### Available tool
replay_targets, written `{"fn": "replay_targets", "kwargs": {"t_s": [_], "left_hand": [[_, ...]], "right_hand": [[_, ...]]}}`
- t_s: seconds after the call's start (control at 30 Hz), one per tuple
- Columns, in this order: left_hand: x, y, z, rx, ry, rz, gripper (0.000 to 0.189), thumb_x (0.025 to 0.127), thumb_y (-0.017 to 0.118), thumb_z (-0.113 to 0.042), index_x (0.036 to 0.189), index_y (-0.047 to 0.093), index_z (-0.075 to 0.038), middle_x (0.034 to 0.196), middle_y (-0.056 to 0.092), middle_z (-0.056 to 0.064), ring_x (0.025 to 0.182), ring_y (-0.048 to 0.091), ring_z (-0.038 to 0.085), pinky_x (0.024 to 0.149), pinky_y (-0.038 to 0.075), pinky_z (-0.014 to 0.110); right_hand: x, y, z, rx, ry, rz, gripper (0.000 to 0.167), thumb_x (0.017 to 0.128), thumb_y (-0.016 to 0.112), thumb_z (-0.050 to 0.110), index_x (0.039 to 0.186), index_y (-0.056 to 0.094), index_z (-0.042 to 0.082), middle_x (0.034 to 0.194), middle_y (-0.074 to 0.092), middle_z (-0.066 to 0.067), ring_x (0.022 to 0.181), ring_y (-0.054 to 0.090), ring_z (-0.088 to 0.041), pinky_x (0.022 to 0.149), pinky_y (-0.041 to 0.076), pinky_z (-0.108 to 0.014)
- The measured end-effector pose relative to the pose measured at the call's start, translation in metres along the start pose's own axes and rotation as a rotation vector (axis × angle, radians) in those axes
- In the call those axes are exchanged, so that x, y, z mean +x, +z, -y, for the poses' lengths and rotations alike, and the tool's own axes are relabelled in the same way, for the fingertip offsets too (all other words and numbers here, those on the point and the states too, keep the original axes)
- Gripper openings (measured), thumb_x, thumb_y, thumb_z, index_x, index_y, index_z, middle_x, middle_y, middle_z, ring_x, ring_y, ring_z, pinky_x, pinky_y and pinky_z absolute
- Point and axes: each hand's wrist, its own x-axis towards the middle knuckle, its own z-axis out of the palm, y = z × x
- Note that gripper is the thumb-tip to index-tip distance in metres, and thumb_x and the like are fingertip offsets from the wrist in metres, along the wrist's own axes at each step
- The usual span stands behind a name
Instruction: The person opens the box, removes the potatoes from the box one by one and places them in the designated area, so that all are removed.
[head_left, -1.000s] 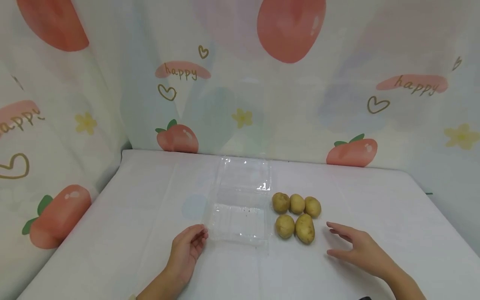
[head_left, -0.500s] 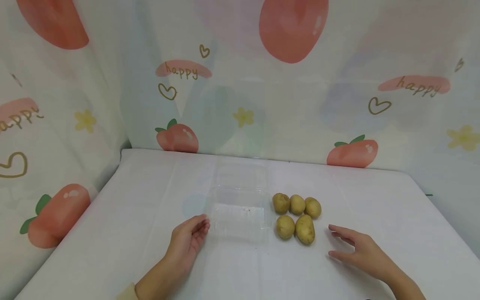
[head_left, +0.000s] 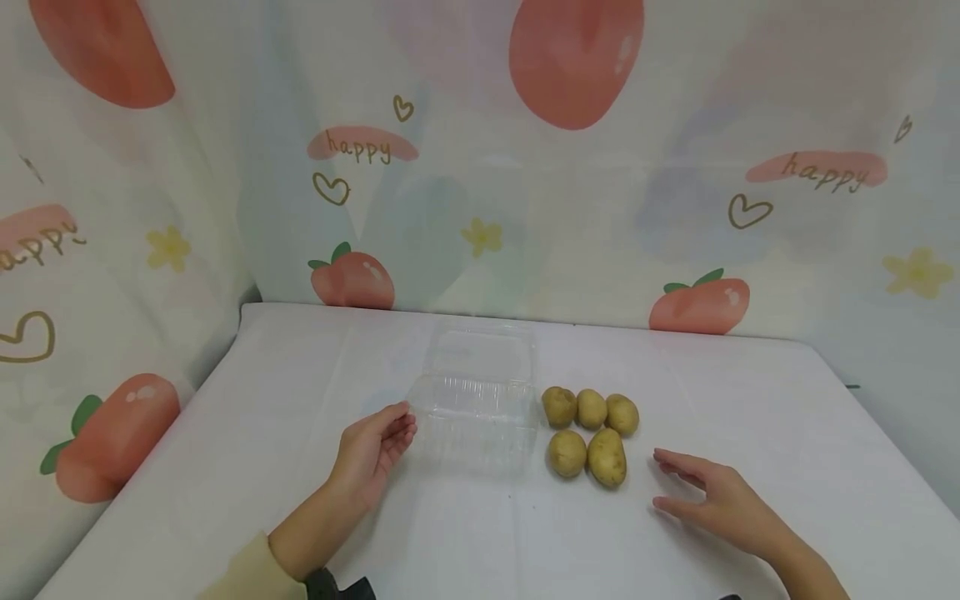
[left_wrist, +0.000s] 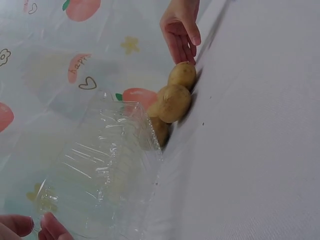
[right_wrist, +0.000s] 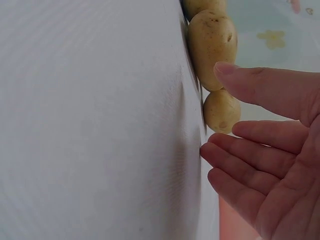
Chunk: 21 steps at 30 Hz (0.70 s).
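Observation:
A clear plastic clamshell box (head_left: 474, 437) lies unfolded at mid-table, its lid (head_left: 482, 354) pointing to the back. My left hand (head_left: 375, 454) is at the box's left side; in the left wrist view its thumb and fingers (left_wrist: 54, 229) pinch the rim, and the box looks raised and tilted off the cloth. Several potatoes (head_left: 607, 457) sit in two rows just right of the box. My right hand (head_left: 723, 500) hovers to their right, thumb and fingers apart, holding nothing. In the right wrist view a potato (right_wrist: 212, 47) shows beyond the thumb.
A white cloth (head_left: 600, 542) covers the table. Behind and to the left hangs a printed curtain (head_left: 450, 208) with fruit and "happy" lettering. A dark strap (head_left: 341, 586) shows near the left wrist at the lower edge.
My left hand has moved up and slightly away from me, and the box has tilted with it, its base now showing a different face. The right hand and the potatoes have hardly moved.

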Motion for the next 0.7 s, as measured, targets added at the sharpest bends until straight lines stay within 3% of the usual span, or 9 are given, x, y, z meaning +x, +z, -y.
{"fn": "replay_targets", "kwargs": {"t_s": [0.3,0.5,0.7], "left_hand": [[0.01,0.004,-0.002,0.044,0.031,-0.01,0.021,0.086,0.064,-0.014,0.097,0.057,0.003,0.079,0.059,0.005,0.072,0.058,0.011,0.069,0.049,0.018],[0.016,0.008,-0.004,0.026,-0.012,-0.024,0.021,0.086,0.063,-0.017,0.093,0.054,0.0,0.076,0.056,0.001,0.069,0.054,0.009,0.066,0.047,0.016],[0.018,0.01,-0.007,0.035,-0.01,-0.022,0.023,0.086,0.064,-0.017,0.094,0.052,0.001,0.075,0.054,0.001,0.068,0.053,0.009,0.066,0.047,0.016]], "right_hand": [[0.004,-0.002,0.001,0.018,0.043,0.008,0.061,0.076,0.074,0.029,0.123,0.053,-0.003,0.119,0.058,-0.016,0.109,0.053,-0.035,0.086,0.045,-0.043],[0.004,-0.001,0.0,0.045,0.09,0.021,0.06,0.078,0.072,0.032,0.123,0.053,-0.004,0.121,0.056,-0.017,0.111,0.051,-0.036,0.086,0.044,-0.045],[0.001,0.001,-0.003,0.019,0.056,-0.032,0.052,0.079,0.072,0.031,0.117,0.058,-0.001,0.115,0.06,-0.013,0.107,0.054,-0.034,0.084,0.046,-0.043]]}}
